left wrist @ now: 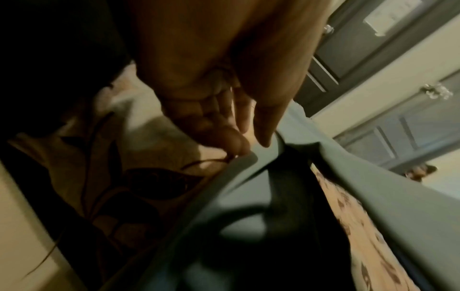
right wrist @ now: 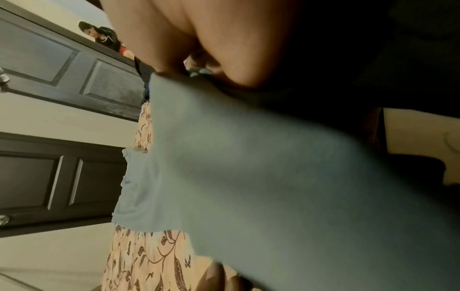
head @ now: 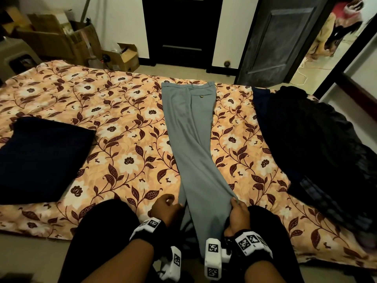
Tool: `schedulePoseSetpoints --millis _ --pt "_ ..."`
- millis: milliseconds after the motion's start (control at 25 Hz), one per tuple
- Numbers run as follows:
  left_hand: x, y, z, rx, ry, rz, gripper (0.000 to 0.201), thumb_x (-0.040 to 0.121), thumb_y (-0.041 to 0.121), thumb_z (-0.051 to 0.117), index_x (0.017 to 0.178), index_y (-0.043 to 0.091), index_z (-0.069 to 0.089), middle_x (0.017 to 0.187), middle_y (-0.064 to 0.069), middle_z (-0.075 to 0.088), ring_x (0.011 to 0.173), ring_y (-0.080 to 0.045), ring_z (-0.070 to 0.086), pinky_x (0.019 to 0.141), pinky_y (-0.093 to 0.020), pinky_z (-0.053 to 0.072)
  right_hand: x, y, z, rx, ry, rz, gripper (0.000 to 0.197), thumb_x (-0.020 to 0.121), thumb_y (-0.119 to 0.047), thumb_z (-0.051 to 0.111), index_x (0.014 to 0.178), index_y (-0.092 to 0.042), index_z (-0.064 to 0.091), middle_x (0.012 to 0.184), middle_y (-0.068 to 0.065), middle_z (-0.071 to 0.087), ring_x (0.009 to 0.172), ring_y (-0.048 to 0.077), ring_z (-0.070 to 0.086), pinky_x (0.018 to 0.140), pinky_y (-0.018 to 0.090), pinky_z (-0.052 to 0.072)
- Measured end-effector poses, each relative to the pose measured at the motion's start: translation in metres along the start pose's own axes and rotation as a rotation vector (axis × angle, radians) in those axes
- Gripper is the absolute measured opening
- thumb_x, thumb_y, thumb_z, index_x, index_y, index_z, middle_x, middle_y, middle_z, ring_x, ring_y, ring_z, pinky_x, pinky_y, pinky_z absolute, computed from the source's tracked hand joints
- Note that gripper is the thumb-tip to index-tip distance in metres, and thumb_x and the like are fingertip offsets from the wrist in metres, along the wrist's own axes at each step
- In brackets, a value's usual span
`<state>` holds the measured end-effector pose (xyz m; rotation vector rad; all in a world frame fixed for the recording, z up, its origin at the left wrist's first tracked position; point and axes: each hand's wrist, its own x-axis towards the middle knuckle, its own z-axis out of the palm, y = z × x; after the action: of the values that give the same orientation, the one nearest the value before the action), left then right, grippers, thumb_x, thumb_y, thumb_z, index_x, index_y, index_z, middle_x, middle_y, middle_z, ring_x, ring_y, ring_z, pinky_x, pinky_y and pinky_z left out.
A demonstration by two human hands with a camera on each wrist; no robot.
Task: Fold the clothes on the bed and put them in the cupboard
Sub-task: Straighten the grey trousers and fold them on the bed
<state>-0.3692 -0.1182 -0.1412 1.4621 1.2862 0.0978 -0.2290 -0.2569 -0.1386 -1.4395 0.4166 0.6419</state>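
Head view first: nearest me, the right hand (head: 238,213) is clenched on the right edge of the grey trousers (head: 191,139) near the hems, fabric bunched in its fist. The left hand (head: 167,209) sits at the left edge; the left wrist view shows its fingers (left wrist: 224,126) curled against the cloth there, but I cannot tell whether they truly pinch it. The trousers lie lengthwise up the bed (head: 126,123), legs stacked, hem end hanging off the near side, waistband at the far edge. I'd judge them light, soft and limp, likely to slide and skew, so both hem corners are the sensible places to hold before carrying them up to the waistband. To the left lies a folded dark garment (head: 40,158); to the right a heap of dark clothes (head: 318,144) waits unfolded. The floral sheet looks soft and slightly rumpled. Beyond stand cardboard boxes (head: 61,37) and dark panelled doors (head: 183,29).
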Motion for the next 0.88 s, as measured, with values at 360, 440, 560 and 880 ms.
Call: schedulePoseSetpoints --millis 360,440,560,880 --pt "0.019 -0.006 0.013 0.183 0.068 0.043 0.021 0.085 0.021 0.062 0.068 0.008 0.062 0.075 -0.015 0.063 0.081 -0.033 0.061 0.074 -0.04 0.046 -0.037 -0.023 0.016 0.04 -0.273 0.018 0.02 0.091 -0.013 0.061 0.109 -0.007 0.066 0.108 0.018 0.07 0.1 0.036 0.066 0.091 0.049 0.051" --pt "0.024 -0.023 0.006 0.067 -0.001 -0.018 0.018 0.063 0.026 0.066 0.066 0.008 0.069 0.082 -0.018 0.07 0.089 -0.037 0.066 0.088 -0.052 0.051 -0.055 -0.043 0.029 0.066 -0.454 0.005 0.025 0.091 -0.008 0.056 0.115 -0.007 0.063 0.108 0.015 0.07 0.101 0.032 0.067 0.084 0.043 0.054" --pt "0.01 -0.013 -0.006 0.168 -0.067 -0.023 0.045 0.056 0.032 0.057 0.089 0.005 0.071 0.102 -0.019 0.07 0.1 -0.033 0.062 0.092 -0.038 0.048 -0.054 -0.048 0.035 0.015 -0.502 -0.023 0.023 0.09 -0.004 0.056 0.11 -0.011 0.065 0.106 0.011 0.072 0.099 0.031 0.067 0.082 0.043 0.055" --pt "-0.02 0.101 -0.011 -0.677 -0.484 0.118 0.032 0.103 0.02 0.038 0.123 0.013 0.061 0.107 -0.005 0.071 0.084 -0.019 0.07 0.075 -0.03 0.057 -0.056 -0.088 0.03 -0.166 -0.421 -0.139 0.017 0.094 -0.004 0.051 0.101 -0.011 0.065 0.102 0.014 0.071 0.091 0.028 0.069 0.077 0.041 0.058"
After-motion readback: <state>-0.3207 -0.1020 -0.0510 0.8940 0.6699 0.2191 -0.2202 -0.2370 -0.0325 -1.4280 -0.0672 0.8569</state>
